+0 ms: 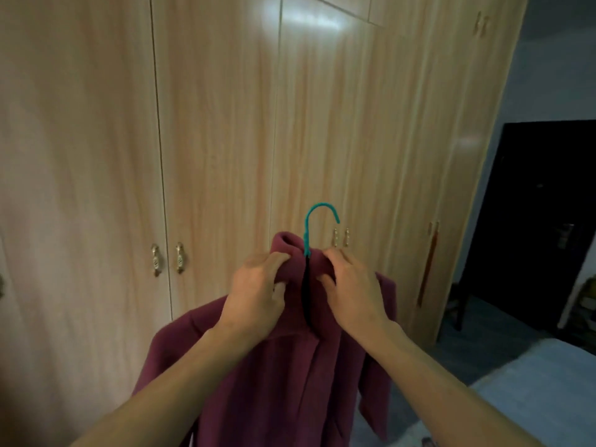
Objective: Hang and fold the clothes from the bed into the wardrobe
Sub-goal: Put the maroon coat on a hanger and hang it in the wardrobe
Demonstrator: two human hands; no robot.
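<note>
The wardrobe (209,124) fills most of the view, with pale wood-grain doors that are all closed. A corner of the bed (532,382), covered in light blue, shows at the lower right. Beyond the wardrobe's right end stands a dark door (541,204).

A maroon jacket (274,382) hangs in the air in front of the wardrobe's middle doors, off the bed and outside the wardrobe. Its high collar is up, its sleeves droop at both sides, and its lower part runs out of view at the bottom. A black zip (308,291) runs down from the collar between the two hands.

The left hand (258,295) grasps the collar just left of the zip, with its fingers curled into the fabric. The right hand (351,291) grasps the collar just right of the zip, with its fingers bent over the fold.

A teal hanger (317,211) is inside the jacket; only its hook shows, rising from the collar and curving to the right.

Paired metal handles (167,259) sit on the doors at about collar height. A red strip (427,269) hangs from the handles nearest the wardrobe's right end.
</note>
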